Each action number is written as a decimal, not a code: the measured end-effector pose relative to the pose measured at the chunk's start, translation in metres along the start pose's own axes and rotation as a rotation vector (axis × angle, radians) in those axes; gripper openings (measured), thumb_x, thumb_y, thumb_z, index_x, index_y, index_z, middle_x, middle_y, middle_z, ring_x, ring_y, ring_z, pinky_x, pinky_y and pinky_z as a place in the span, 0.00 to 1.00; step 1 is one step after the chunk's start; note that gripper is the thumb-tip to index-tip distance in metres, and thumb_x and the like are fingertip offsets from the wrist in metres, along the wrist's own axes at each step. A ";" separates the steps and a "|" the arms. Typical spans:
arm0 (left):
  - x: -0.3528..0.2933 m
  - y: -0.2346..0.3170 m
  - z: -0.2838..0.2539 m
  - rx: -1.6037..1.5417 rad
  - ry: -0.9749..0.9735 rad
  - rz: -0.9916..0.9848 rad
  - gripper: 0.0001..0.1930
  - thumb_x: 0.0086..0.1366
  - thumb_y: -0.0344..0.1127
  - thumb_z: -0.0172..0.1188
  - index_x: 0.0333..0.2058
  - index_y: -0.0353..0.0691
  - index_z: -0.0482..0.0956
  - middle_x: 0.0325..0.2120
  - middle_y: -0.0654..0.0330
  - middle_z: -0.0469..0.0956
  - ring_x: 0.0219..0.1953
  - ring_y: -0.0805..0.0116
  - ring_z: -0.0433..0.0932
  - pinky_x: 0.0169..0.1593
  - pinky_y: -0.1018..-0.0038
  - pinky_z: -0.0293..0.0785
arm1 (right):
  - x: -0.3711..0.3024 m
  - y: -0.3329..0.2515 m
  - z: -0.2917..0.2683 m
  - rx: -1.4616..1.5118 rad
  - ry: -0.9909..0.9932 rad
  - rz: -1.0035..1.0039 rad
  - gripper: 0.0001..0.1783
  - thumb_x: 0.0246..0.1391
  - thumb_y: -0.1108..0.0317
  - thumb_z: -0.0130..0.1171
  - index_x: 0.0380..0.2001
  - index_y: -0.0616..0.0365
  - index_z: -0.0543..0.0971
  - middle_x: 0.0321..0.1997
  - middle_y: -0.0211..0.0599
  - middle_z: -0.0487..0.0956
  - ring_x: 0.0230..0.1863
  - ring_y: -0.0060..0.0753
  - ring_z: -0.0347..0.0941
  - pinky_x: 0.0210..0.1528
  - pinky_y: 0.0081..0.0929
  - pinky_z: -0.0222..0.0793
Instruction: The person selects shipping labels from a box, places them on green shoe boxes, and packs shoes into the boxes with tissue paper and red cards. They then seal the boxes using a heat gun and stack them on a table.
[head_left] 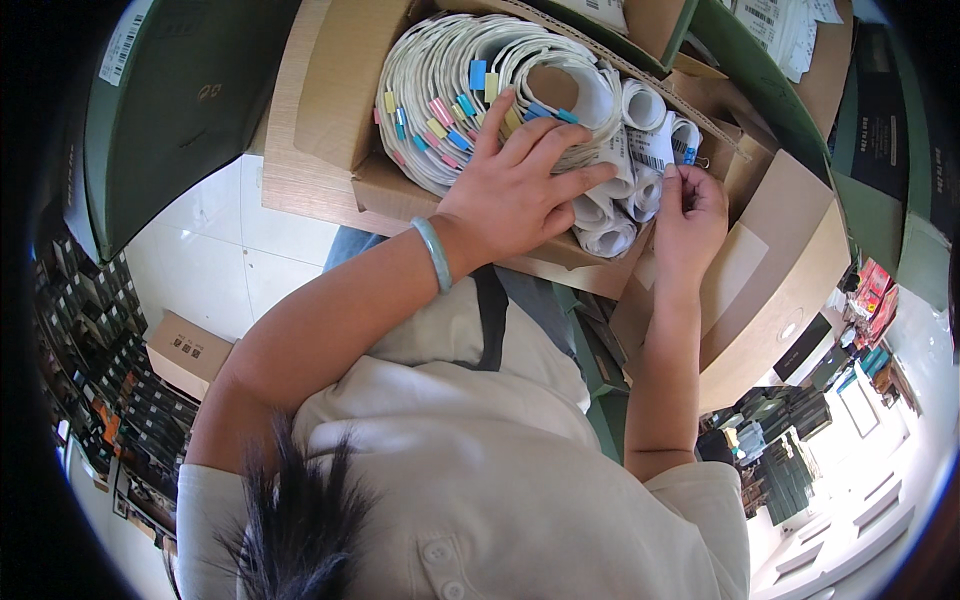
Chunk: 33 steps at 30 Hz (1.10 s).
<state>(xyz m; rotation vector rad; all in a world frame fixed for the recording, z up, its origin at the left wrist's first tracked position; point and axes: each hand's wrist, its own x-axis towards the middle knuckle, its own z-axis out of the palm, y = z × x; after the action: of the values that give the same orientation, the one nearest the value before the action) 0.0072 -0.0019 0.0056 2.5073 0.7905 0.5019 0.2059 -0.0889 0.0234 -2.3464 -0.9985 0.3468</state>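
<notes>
A cardboard box (345, 100) holds a thick coil of white label paper (425, 75), with colored tabs sticking up along its layers. My left hand (520, 185) lies over the front of this coil, its fingers spread and the palm down. Several smaller white paper rolls (605, 238) stand at the box's right end. There, my right hand (692, 215) pinches a white barcode label (652, 150) between thumb and fingers. The label's lower edge is hidden by the fingertips. A light green bangle (432, 255) circles my left wrist.
The box rests on a wooden surface (283, 175). Dark green boxes (200, 100) rise at the left, and a tan carton (775, 280) sits close by my right forearm. More barcode sheets (780, 35) lie at the upper right. A small carton (187, 350) stands on the tiled floor.
</notes>
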 end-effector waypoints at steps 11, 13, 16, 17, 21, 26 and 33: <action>0.000 0.000 0.001 -0.003 0.019 0.000 0.26 0.53 0.39 0.59 0.53 0.68 0.77 0.50 0.67 0.70 0.55 0.65 0.69 0.68 0.45 0.46 | 0.000 -0.002 -0.001 -0.003 -0.003 0.015 0.07 0.55 0.69 0.65 0.32 0.62 0.80 0.29 0.34 0.74 0.26 0.25 0.70 0.31 0.24 0.69; 0.000 0.000 0.001 -0.014 0.016 -0.001 0.26 0.53 0.39 0.59 0.53 0.68 0.77 0.50 0.67 0.70 0.55 0.64 0.69 0.68 0.45 0.46 | 0.000 -0.003 -0.001 -0.005 -0.006 0.012 0.07 0.54 0.69 0.65 0.32 0.61 0.80 0.29 0.34 0.74 0.26 0.26 0.71 0.31 0.25 0.69; 0.001 0.001 -0.001 -0.006 0.011 -0.001 0.27 0.53 0.39 0.59 0.53 0.68 0.77 0.50 0.67 0.70 0.55 0.64 0.69 0.68 0.45 0.46 | 0.000 -0.004 -0.002 -0.022 -0.012 0.010 0.07 0.54 0.69 0.64 0.32 0.61 0.80 0.29 0.35 0.74 0.27 0.27 0.71 0.32 0.26 0.69; 0.001 0.001 -0.001 0.001 0.009 -0.001 0.27 0.52 0.39 0.59 0.53 0.68 0.77 0.50 0.67 0.70 0.55 0.63 0.69 0.68 0.45 0.46 | 0.000 -0.004 -0.002 -0.030 -0.014 0.009 0.07 0.54 0.69 0.64 0.32 0.61 0.80 0.29 0.35 0.74 0.27 0.27 0.72 0.32 0.26 0.70; 0.002 0.001 -0.001 -0.020 0.005 -0.004 0.27 0.52 0.38 0.59 0.53 0.68 0.77 0.50 0.66 0.70 0.55 0.63 0.68 0.68 0.45 0.46 | -0.001 -0.014 -0.001 -0.080 -0.023 -0.088 0.08 0.55 0.69 0.63 0.37 0.61 0.81 0.31 0.37 0.74 0.28 0.32 0.73 0.34 0.29 0.71; 0.001 0.002 -0.001 -0.031 -0.011 -0.002 0.27 0.53 0.37 0.59 0.53 0.67 0.77 0.51 0.64 0.70 0.56 0.60 0.68 0.68 0.44 0.44 | 0.002 -0.020 -0.008 -0.193 -0.093 -0.121 0.11 0.55 0.68 0.63 0.41 0.58 0.83 0.35 0.42 0.73 0.32 0.41 0.74 0.38 0.34 0.72; 0.002 0.005 -0.006 -0.035 -0.026 0.007 0.27 0.53 0.37 0.58 0.53 0.67 0.77 0.51 0.63 0.70 0.56 0.60 0.68 0.68 0.43 0.44 | 0.003 -0.024 -0.007 -0.235 -0.024 -0.301 0.06 0.49 0.71 0.65 0.32 0.60 0.83 0.41 0.42 0.74 0.41 0.48 0.72 0.43 0.39 0.70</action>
<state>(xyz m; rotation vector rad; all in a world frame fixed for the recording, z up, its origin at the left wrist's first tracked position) 0.0079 -0.0025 0.0130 2.4799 0.7576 0.4808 0.1972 -0.0762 0.0432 -2.3485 -1.4489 0.1473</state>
